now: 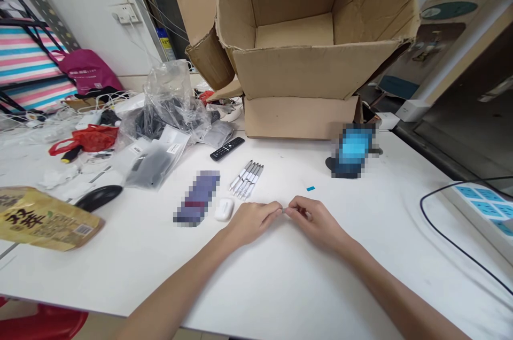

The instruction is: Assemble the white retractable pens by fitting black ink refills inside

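White wall (92,3) behind white worktable (132,270), red seat (40,321) below

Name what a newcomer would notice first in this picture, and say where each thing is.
A large open cardboard box stands at the back of the white table, flaps spread. Front and centre, the left hand and right hand meet over a small item, with a row of white pens just beyond them. At far left lies a gold printed bag.
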The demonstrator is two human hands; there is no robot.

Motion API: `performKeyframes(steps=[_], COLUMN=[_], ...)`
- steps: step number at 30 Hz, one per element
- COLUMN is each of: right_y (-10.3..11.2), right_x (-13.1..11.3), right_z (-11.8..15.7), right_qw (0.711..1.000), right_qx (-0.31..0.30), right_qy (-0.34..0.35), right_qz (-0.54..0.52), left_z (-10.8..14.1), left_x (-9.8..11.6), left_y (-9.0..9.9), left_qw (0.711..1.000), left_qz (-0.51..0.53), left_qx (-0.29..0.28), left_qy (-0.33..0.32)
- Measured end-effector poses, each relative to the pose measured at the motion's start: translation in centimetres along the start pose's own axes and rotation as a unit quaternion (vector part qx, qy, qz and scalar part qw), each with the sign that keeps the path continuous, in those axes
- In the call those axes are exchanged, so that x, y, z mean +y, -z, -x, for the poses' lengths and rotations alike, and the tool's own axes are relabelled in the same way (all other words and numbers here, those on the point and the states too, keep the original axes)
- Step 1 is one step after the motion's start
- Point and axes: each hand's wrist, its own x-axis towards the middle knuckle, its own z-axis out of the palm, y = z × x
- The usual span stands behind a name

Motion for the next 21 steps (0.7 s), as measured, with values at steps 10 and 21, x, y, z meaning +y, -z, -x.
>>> performKeyframes(steps=[10, 21], right_y=[-0.5, 0.8], right_x=[0.0, 0.8], right_z=[0.1, -0.5], right_qw=[0.999, 0.983], right_qx=[0.004, 0.108], right_qy=[-0.029, -0.103], right_qz=[-0.012, -0.104], left_z=[0.0, -0.1], left_x=[-0.2, 0.5], left_y=[-1.0, -0.2], left_qw=[0.999, 0.995], left_qz=[-0.045, 0.059], left_qx=[0.011, 0.08], left_qy=[-0.012, 0.014])
